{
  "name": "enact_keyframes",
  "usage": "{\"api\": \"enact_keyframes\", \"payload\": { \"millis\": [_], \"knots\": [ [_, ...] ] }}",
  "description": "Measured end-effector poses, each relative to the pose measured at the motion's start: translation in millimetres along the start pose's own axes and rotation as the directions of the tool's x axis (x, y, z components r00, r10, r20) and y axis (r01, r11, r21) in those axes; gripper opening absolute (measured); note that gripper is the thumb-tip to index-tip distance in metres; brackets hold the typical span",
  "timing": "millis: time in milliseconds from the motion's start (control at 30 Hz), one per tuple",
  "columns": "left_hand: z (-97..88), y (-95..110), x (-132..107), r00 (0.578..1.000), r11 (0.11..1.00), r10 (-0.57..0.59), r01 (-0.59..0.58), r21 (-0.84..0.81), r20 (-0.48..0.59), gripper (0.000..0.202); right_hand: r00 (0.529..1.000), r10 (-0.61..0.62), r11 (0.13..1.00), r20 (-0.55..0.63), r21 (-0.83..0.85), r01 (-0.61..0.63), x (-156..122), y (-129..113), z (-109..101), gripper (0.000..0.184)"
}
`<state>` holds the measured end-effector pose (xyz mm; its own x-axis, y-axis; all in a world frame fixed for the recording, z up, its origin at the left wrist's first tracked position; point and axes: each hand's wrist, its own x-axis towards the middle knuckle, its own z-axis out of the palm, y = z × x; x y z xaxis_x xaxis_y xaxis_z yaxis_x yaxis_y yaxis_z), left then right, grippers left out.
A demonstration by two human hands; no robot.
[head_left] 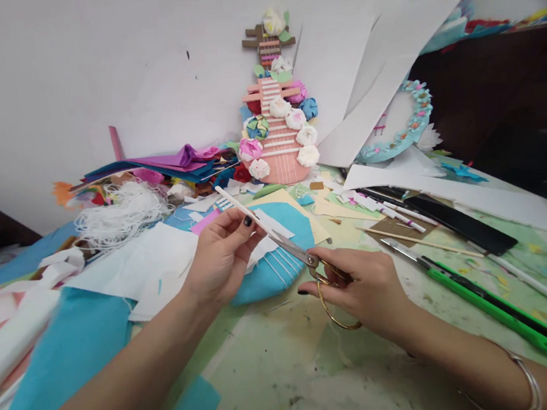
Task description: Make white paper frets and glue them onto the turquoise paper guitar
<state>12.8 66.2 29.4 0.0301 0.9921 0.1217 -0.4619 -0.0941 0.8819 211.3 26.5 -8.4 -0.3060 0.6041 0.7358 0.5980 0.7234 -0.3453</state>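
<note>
My left hand (226, 248) pinches a narrow white paper strip (235, 202) between thumb and fingers, its free end pointing up and left. My right hand (364, 280) has its fingers in the gold handles of a pair of scissors (303, 255). The blades point left and reach the strip's lower end by my left fingertips. Whether they touch the paper, I cannot tell. Below both hands lies a blue rounded paper shape (268, 278) with thin white lines across it, partly covered by white paper and my left hand.
A pink paper guitar (281, 153) with paper flowers leans on the wall. White string (120, 211) and folded coloured paper (172, 161) lie at the back left. A green utility knife (499, 310) with its blade out lies right of my right hand, near a black strip (457, 221).
</note>
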Motion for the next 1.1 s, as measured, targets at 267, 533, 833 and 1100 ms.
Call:
{"api": "enact_keyframes", "payload": {
  "millis": [267,533,833,1100],
  "knots": [
    [4.5,-2.4,-4.9,0.998,1.000,0.018,-0.019,0.013,0.057,0.012,1.000,-0.027,1.000,-0.005,-0.015,0.027,-1.0,-0.5,-1.0,0.044],
    [4.5,-7.2,-5.8,0.997,1.000,0.011,-0.011,0.002,0.078,0.011,0.999,-0.037,0.998,-0.020,-0.058,0.036,-0.3,0.9,0.6,0.045],
    [4.7,-9.0,-6.4,0.998,0.999,-0.016,0.019,-0.042,0.068,0.013,0.999,-0.031,0.997,-0.013,-0.075,0.030,0.8,-0.7,-1.1,0.049],
    [2.7,-11.1,-6.2,0.997,0.999,-0.021,0.025,-0.046,0.071,0.012,1.000,-0.023,0.996,-0.015,-0.090,0.022,2.8,-1.0,-3.3,0.051]
  ]
}}
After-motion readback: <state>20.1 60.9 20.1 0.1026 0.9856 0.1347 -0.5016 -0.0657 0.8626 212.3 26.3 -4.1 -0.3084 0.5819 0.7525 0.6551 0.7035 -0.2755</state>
